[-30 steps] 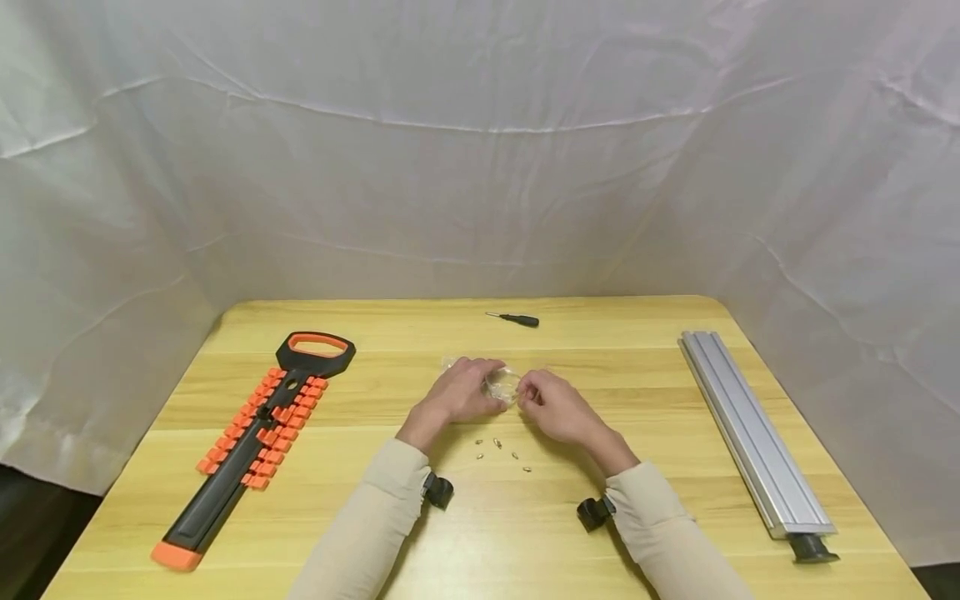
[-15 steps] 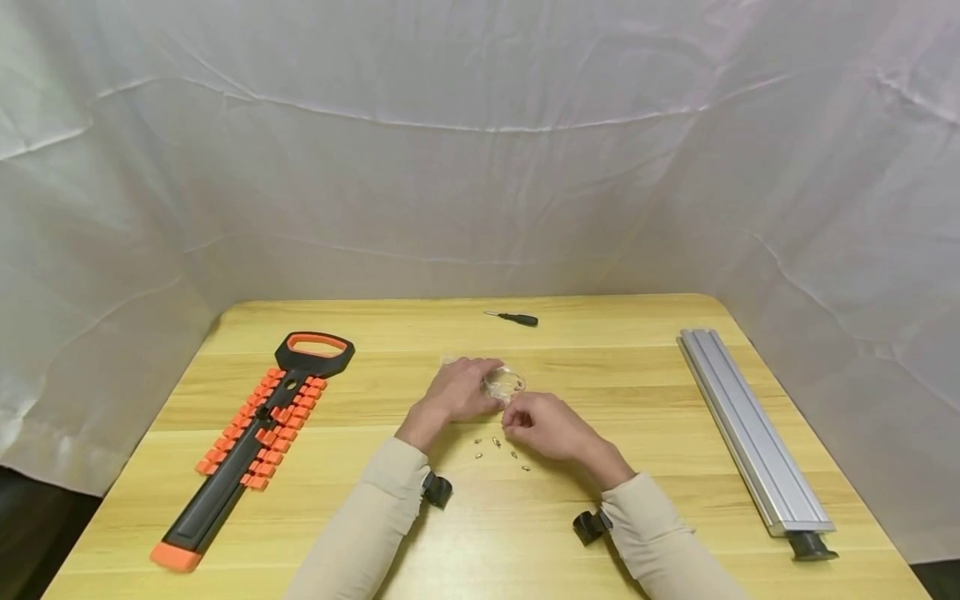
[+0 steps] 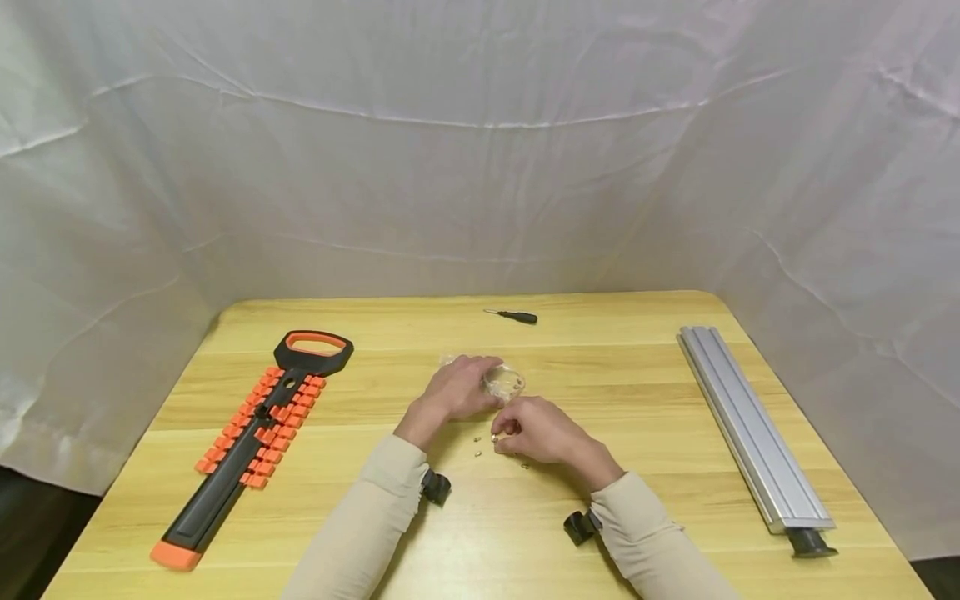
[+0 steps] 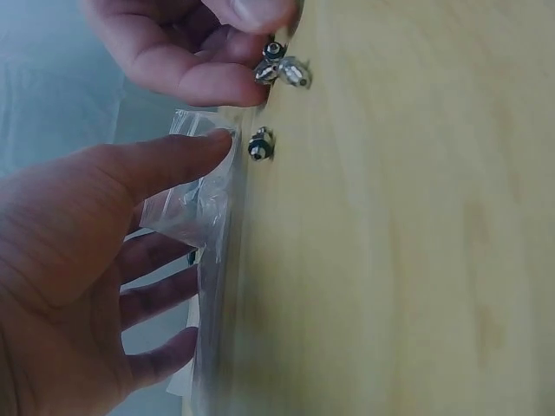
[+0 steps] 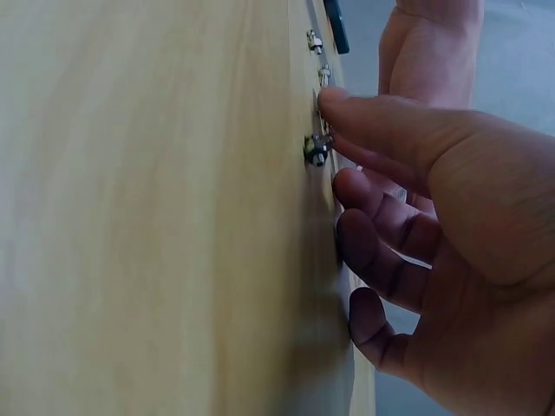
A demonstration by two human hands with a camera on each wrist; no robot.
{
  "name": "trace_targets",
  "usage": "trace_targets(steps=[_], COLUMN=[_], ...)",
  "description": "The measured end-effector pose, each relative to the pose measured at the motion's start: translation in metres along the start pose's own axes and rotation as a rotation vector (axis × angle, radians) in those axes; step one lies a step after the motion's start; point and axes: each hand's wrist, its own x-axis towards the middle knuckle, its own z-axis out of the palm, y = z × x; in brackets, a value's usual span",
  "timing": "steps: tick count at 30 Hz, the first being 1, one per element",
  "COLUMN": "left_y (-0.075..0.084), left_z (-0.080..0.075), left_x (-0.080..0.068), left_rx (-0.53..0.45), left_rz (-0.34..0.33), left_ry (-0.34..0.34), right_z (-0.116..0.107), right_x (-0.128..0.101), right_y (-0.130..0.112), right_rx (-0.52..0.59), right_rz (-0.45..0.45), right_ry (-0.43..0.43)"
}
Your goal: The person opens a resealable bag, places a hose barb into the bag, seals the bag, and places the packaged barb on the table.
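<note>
White sheeting behind, pale wooden table (image 3: 675, 417) below: left hand (image 3: 457, 390) lies on the clear plastic bag (image 3: 504, 382), fingers curled round it, while right hand (image 3: 536, 432) dips down, fingertips pinching a small metal fastener (image 5: 317, 149) against the wood, others scattered just beside.

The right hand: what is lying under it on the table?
Small metal screws lie beside and under the right hand, whose fingertips touch one. Any screws beneath the palm are covered.

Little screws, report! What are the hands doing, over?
Left hand holds the clear bag on the table. Right hand pinching one of the little screws off the wood. Nothing in the way.
</note>
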Motion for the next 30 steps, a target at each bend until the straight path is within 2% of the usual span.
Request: trace_targets(steps=[9,17,26,30], left_y=[-0.0009,-0.0011,-0.0031,-0.0031], left_z=[0.0015,0.0017,0.0033,0.0032], left_x=[0.0010,0.0017,0.0018,0.0009], left_rx=[-0.001,-0.002,-0.002,-0.011], left_rz=[0.010,0.008,0.011,0.013], left_ry=[0.009,0.011,0.009,0.008], right_z=[0.0001,0.0014,-0.0024,-0.0078], right_x=[-0.0003,0.0004,-0.0047,-0.0077], right_y=[-0.0006,-0.0023,-0.0058,-0.0048], right_rx=[-0.030,-0.028,-0.034,0.003], right_rz=[-0.031,-0.015,-0.009,0.006], right_ry=[0.008,0.003,-0.046,-0.052])
